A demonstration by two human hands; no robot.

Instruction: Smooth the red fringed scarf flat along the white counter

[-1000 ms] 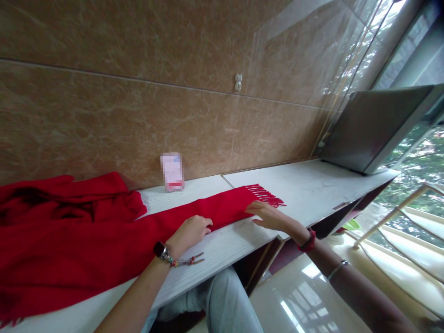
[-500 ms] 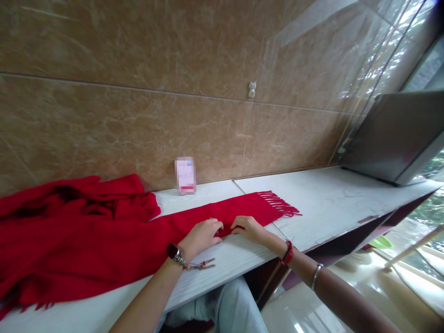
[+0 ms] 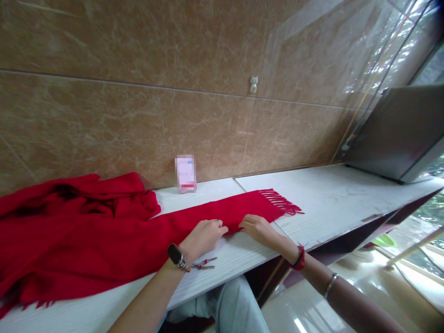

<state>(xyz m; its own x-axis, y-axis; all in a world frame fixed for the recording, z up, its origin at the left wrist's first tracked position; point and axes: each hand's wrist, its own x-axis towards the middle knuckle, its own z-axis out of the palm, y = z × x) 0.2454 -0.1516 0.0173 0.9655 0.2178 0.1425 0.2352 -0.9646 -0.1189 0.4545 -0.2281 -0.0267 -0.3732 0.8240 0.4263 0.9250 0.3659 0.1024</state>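
Brown tiles point(image 3: 138, 120) backed the white counter point(image 3: 329, 199), where a pixelated object point(image 3: 186, 173) stood behind the red scarf point(image 3: 114, 249), a grey box point(image 3: 395, 134) farther right. Left hand point(image 3: 204, 237) and right hand point(image 3: 258, 229) curled at the scarf's near edge, pinching unclear.

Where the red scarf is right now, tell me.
In the head view, the red scarf lies along the white counter from the left edge to right of centre, the left hand and right hand at its near edge.

A pixelated pinkish packet point(image 3: 186, 173) stands by the brown wall point(image 3: 132, 125); a grey boxy unit point(image 3: 398, 132) farther right
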